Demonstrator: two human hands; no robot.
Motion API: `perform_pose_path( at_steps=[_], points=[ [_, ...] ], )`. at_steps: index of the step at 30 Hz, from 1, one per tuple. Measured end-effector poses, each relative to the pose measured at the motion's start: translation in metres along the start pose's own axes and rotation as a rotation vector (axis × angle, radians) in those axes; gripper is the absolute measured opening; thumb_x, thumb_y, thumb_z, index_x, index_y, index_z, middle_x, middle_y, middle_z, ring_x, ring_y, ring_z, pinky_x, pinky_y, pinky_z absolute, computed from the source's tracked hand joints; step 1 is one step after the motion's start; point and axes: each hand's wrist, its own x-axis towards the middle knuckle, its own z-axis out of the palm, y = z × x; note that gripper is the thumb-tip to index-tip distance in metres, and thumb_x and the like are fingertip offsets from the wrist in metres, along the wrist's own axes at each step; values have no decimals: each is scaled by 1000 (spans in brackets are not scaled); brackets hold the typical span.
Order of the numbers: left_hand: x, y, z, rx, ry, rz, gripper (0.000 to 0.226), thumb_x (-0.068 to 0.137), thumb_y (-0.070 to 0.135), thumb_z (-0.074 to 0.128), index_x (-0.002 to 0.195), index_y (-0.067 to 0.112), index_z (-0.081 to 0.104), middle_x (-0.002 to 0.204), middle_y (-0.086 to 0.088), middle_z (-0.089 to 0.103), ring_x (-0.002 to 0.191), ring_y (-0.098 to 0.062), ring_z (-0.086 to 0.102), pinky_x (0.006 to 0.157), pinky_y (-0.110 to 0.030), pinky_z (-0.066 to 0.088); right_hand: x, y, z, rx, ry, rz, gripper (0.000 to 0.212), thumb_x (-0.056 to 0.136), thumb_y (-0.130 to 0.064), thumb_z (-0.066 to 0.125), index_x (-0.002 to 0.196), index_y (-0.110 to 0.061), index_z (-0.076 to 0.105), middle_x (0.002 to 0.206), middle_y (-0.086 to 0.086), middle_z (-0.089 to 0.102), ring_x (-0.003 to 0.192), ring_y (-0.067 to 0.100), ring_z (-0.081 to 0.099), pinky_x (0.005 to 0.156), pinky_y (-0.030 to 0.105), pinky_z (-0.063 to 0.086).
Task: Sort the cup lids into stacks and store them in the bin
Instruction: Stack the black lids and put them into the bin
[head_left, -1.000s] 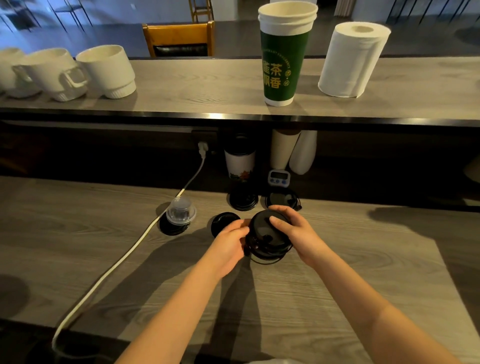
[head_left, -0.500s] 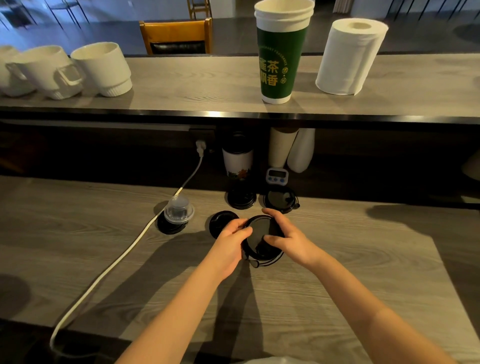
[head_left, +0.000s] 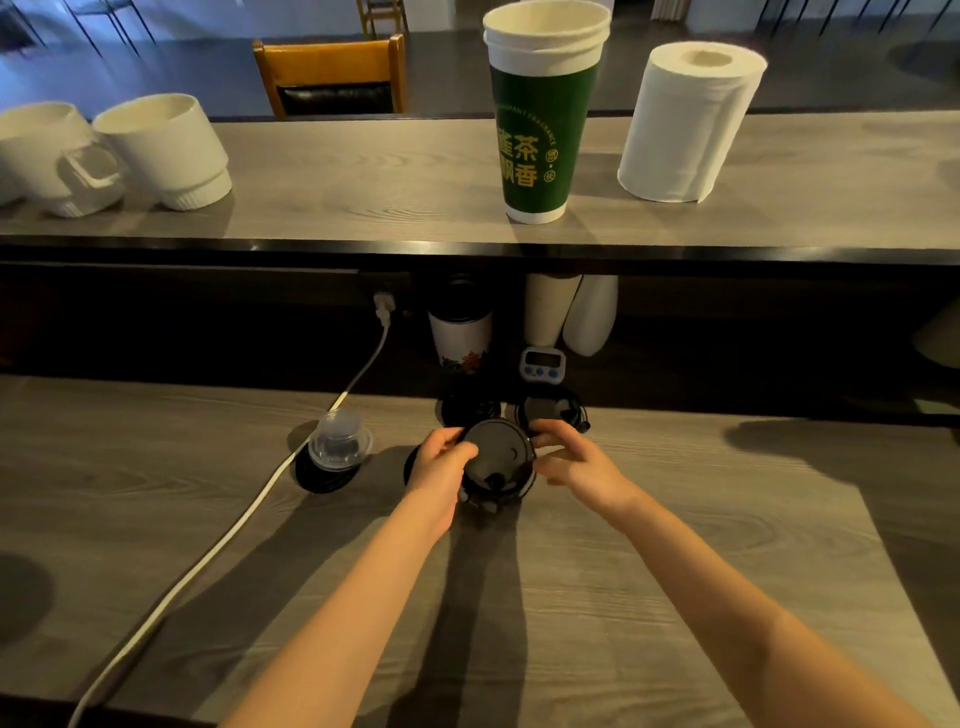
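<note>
On woodgrain counter (head_left: 675, 519), round glossy black lid stack (head_left: 496, 460)

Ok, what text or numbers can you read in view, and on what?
"茶" and "香": yellow characters on the tall green paper cup; the two to their left are unclear.
"FRAGRANCE": seemingly the end of a small arc of letters above them, barely legible.
Display of the small white digital timer: too small to read.

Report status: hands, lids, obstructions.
Gripping lid stack: left hand, right hand. Behind it loose lids; clear lid to the left. Nothing blocking; no bin seen.
</note>
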Motion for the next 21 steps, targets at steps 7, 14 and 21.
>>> perform_pose_path(
  at_steps=[7,14,21],
  points=[
    [27,9,-7,-89,51,18,31,86,-1,53,117,4,50,110,-16,60,98,-27,59,68,-28,47,56,21,-26,-607,382,43,59,84,-23,65,137,-10,41,136,11,43,124,28,44,102,37,42],
    [42,5,-3,-25,76,7,23,86,-2,54,102,12,47,106,-15,58,94,-26,57,75,-33,47,90,26,-17,-865,255,258,99,70,-68,64,146,-18,24,148,4,32,140,30,23,112,57,22],
    [43,-11,-6,47,38,86,51,86,2,59,115,43,50,125,-7,54,114,-22,54,97,-42,47,75,45,-18,-734,373,50,95,67,-50,77,142,-14,31,142,3,41,133,24,35,113,48,25]
  ],
)
